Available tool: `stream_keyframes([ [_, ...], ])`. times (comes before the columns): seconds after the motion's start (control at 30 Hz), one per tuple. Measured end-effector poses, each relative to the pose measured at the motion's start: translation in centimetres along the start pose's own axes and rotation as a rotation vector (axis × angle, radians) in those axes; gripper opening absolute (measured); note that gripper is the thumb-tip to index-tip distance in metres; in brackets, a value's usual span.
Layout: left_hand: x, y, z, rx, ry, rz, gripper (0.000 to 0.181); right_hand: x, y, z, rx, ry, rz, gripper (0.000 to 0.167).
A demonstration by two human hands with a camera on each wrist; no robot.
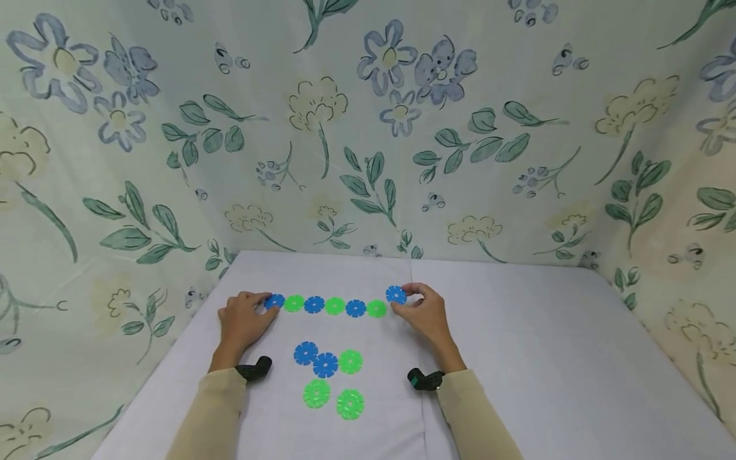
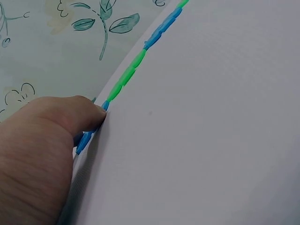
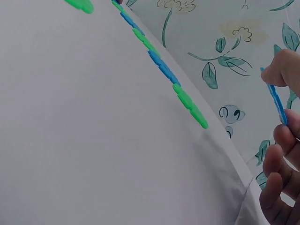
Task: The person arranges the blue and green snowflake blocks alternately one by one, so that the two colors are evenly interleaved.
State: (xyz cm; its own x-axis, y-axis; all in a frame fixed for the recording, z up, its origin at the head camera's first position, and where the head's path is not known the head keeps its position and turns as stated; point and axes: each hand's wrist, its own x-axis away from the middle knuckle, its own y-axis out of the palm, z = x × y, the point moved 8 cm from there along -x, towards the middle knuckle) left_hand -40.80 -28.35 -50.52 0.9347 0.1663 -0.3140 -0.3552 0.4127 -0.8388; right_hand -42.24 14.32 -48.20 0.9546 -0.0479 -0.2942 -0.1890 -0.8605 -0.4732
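Observation:
A row of notched plastic snowflake discs, alternating blue and green, lies across the table. My left hand point(image 1: 246, 319) holds the blue disc point(image 1: 275, 301) at the row's left end between thumb and fingers; in the left wrist view the thumb point(image 2: 89, 115) hides part of it. Off the right end, my right hand point(image 1: 425, 313) pinches another blue disc point(image 1: 396, 294) by its edge. The right wrist view shows this blue disc point(image 3: 275, 98) held between thumb and finger, raised off the table and apart from the last green disc point(image 1: 376, 308).
Nearer the person lie two blue discs point(image 1: 325, 365), one touching or overlapping the other, and three green discs point(image 1: 350, 404). A white cloth point(image 1: 546, 358) covers the table. Floral fabric point(image 1: 368, 160) hangs behind and at both sides.

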Motion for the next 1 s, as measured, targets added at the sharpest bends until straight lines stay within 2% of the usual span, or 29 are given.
stream_keyframes([
  [0.37, -0.2, 0.1, -0.1, -0.005, -0.007, -0.005, 0.048, 0.0, 0.7, 1.2, -0.019, 0.082, -0.028, 0.038],
  [0.6, 0.0, 0.2, 0.0, -0.007, 0.000, -0.006, 0.049, 0.3, 1.1, 1.5, 0.092, 0.073, -0.054, 0.040],
  [1.0, -0.1, 0.4, -0.3, -0.007, -0.003, -0.014, 0.048, 0.3, 1.1, 1.6, 0.206, 0.024, -0.022, 0.042],
])
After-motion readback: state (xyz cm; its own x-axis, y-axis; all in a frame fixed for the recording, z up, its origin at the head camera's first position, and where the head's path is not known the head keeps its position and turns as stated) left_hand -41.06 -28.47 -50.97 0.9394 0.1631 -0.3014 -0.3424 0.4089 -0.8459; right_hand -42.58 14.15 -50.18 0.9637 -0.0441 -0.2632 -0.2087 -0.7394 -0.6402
